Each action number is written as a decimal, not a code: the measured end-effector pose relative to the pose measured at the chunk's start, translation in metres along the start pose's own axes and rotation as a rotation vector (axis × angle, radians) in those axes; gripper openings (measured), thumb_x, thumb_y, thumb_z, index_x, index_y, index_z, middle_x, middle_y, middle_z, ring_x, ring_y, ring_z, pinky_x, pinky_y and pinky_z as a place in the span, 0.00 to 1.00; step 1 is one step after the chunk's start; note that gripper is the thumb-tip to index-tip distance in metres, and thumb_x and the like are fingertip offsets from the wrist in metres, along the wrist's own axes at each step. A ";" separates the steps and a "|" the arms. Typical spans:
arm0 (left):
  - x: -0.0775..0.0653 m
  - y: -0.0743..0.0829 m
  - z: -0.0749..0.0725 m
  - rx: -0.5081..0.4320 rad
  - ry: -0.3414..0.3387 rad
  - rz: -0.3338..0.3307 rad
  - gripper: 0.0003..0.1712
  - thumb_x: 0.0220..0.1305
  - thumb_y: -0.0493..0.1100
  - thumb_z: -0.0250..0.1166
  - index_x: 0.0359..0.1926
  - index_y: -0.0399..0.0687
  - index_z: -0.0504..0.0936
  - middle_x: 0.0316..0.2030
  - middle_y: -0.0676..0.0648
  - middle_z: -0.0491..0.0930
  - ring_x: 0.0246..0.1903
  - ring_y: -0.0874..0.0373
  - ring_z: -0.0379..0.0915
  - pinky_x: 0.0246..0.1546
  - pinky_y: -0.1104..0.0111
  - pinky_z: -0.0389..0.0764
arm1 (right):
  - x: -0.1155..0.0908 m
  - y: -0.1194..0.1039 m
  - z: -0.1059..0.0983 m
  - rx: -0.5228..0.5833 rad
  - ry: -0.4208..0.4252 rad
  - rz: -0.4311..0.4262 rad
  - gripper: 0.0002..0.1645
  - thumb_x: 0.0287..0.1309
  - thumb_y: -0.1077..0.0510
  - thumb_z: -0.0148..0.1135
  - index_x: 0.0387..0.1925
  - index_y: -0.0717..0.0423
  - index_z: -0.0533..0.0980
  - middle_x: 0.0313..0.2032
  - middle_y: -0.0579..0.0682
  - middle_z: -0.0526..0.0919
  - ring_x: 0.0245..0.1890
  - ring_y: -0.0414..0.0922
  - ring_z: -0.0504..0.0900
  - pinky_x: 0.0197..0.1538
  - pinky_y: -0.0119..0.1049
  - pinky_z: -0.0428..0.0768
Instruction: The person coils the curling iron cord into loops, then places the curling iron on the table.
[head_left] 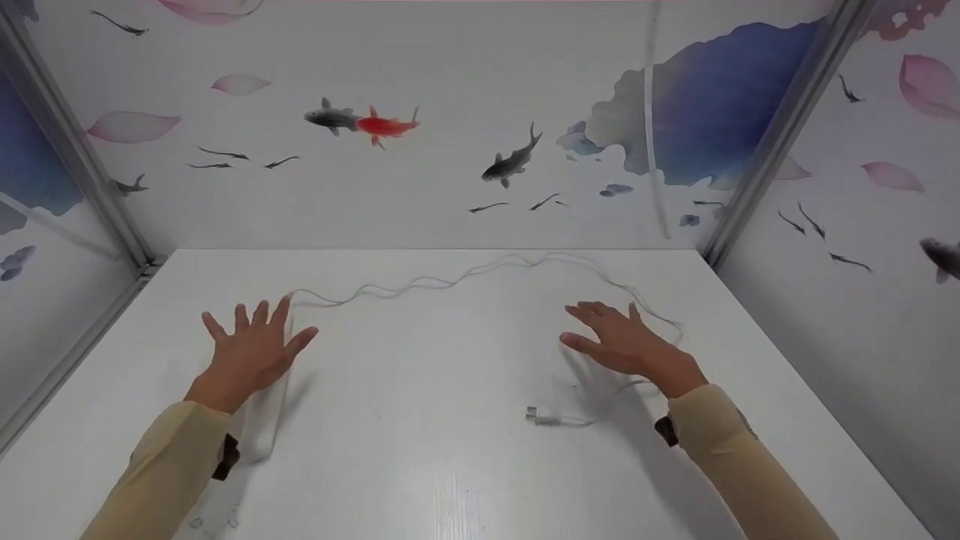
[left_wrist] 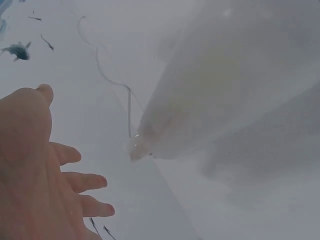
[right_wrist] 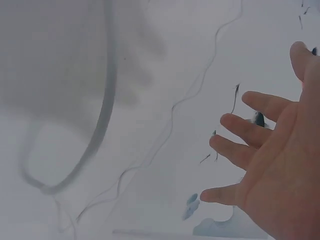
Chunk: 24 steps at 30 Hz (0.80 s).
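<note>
My left hand [head_left: 251,356] hovers with fingers spread over a long white bar [head_left: 264,424] that looks like a power strip. In the left wrist view, the bar [left_wrist: 225,75] is blurred and close, with a thin cord [left_wrist: 129,112] at its narrow far end. Part of the bar is hidden beneath my left hand in the head view. My right hand [head_left: 626,341], fingers extended and holding nothing, is above the table, farther back than a white plug [head_left: 544,417]. The plug's white cord [head_left: 630,386] bends under my right forearm.
A thin wavy cord [head_left: 450,283] runs along the back of the white table [head_left: 420,450] from the bar toward the right. White panels [head_left: 450,195] printed with fish and petals rise at the back and both sides. Metal posts [head_left: 787,127] stand at the corners.
</note>
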<state>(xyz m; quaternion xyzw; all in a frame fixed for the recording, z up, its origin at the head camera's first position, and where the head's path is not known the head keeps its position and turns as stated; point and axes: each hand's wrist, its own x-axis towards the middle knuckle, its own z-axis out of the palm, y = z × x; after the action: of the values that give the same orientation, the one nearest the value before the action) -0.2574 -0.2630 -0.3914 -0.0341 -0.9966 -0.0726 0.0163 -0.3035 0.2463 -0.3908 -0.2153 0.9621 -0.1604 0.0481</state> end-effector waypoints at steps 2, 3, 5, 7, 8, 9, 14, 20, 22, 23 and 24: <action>-0.003 -0.004 0.000 -0.015 -0.004 -0.021 0.49 0.75 0.68 0.41 0.76 0.31 0.51 0.68 0.19 0.57 0.69 0.16 0.45 0.58 0.19 0.33 | -0.001 -0.004 0.003 0.024 -0.004 -0.011 0.44 0.71 0.31 0.46 0.77 0.52 0.56 0.76 0.61 0.57 0.77 0.63 0.53 0.72 0.73 0.35; -0.004 -0.007 -0.001 -0.022 -0.007 -0.032 0.49 0.75 0.68 0.41 0.75 0.30 0.52 0.67 0.18 0.58 0.68 0.15 0.46 0.58 0.19 0.35 | -0.002 -0.007 0.004 0.039 -0.004 -0.018 0.45 0.71 0.31 0.46 0.77 0.52 0.56 0.76 0.61 0.57 0.77 0.62 0.53 0.72 0.72 0.36; -0.006 -0.010 -0.001 -0.046 -0.030 -0.064 0.50 0.75 0.68 0.42 0.75 0.28 0.51 0.66 0.17 0.59 0.67 0.16 0.49 0.58 0.19 0.37 | -0.003 -0.010 0.007 0.064 -0.010 -0.032 0.46 0.71 0.31 0.47 0.78 0.51 0.55 0.77 0.60 0.57 0.77 0.62 0.53 0.73 0.71 0.40; -0.007 -0.013 0.000 -0.075 -0.051 -0.095 0.50 0.75 0.67 0.43 0.74 0.27 0.50 0.64 0.17 0.60 0.65 0.17 0.54 0.59 0.21 0.44 | -0.005 -0.013 0.010 0.098 -0.032 -0.037 0.46 0.70 0.31 0.49 0.78 0.50 0.54 0.77 0.59 0.56 0.77 0.62 0.54 0.74 0.68 0.46; -0.008 -0.014 0.001 -0.092 -0.061 -0.112 0.50 0.75 0.67 0.44 0.74 0.27 0.50 0.64 0.17 0.60 0.64 0.18 0.56 0.60 0.23 0.48 | -0.005 -0.014 0.012 0.118 -0.049 -0.035 0.47 0.69 0.30 0.49 0.78 0.49 0.53 0.77 0.58 0.55 0.78 0.62 0.53 0.74 0.67 0.48; -0.009 -0.016 0.001 -0.114 -0.071 -0.128 0.50 0.75 0.67 0.44 0.74 0.26 0.50 0.64 0.17 0.60 0.63 0.19 0.58 0.60 0.25 0.52 | -0.006 -0.016 0.013 0.136 -0.069 -0.032 0.48 0.69 0.30 0.50 0.79 0.49 0.53 0.78 0.58 0.54 0.78 0.62 0.52 0.74 0.67 0.50; -0.012 -0.026 0.007 -0.223 -0.093 -0.191 0.51 0.74 0.65 0.47 0.73 0.22 0.49 0.63 0.16 0.60 0.59 0.23 0.65 0.53 0.36 0.71 | -0.007 -0.021 0.019 0.214 -0.191 0.026 0.54 0.63 0.28 0.57 0.80 0.44 0.48 0.79 0.56 0.49 0.80 0.60 0.47 0.75 0.63 0.52; -0.016 -0.034 0.019 -0.352 -0.144 -0.240 0.54 0.72 0.66 0.49 0.73 0.21 0.47 0.64 0.17 0.61 0.56 0.29 0.71 0.51 0.40 0.75 | -0.006 -0.024 0.030 0.219 -0.266 0.051 0.51 0.56 0.34 0.69 0.74 0.50 0.62 0.73 0.57 0.63 0.75 0.58 0.60 0.73 0.59 0.61; -0.017 -0.035 0.021 -0.425 -0.184 -0.259 0.56 0.71 0.67 0.52 0.73 0.21 0.45 0.65 0.18 0.60 0.57 0.31 0.70 0.53 0.40 0.75 | -0.007 -0.025 0.034 0.205 -0.273 0.041 0.46 0.54 0.37 0.72 0.69 0.53 0.68 0.67 0.57 0.70 0.70 0.56 0.67 0.70 0.57 0.66; -0.018 -0.036 0.022 -0.463 -0.203 -0.270 0.57 0.70 0.66 0.53 0.73 0.21 0.45 0.65 0.18 0.60 0.58 0.31 0.70 0.54 0.40 0.75 | -0.007 -0.025 0.036 0.199 -0.272 0.035 0.44 0.53 0.38 0.73 0.66 0.54 0.70 0.64 0.56 0.72 0.67 0.55 0.70 0.68 0.56 0.68; -0.018 -0.036 0.022 -0.492 -0.219 -0.278 0.57 0.70 0.65 0.55 0.73 0.21 0.45 0.66 0.19 0.60 0.58 0.31 0.70 0.54 0.40 0.75 | -0.007 -0.026 0.037 0.195 -0.271 0.028 0.42 0.52 0.40 0.74 0.63 0.55 0.72 0.62 0.55 0.73 0.65 0.53 0.71 0.67 0.55 0.69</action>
<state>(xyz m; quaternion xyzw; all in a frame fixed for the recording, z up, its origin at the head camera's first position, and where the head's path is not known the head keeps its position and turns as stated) -0.2430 -0.2968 -0.4193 0.0920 -0.9400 -0.3094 -0.1101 -0.2807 0.2165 -0.4172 -0.2158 0.9296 -0.2217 0.2002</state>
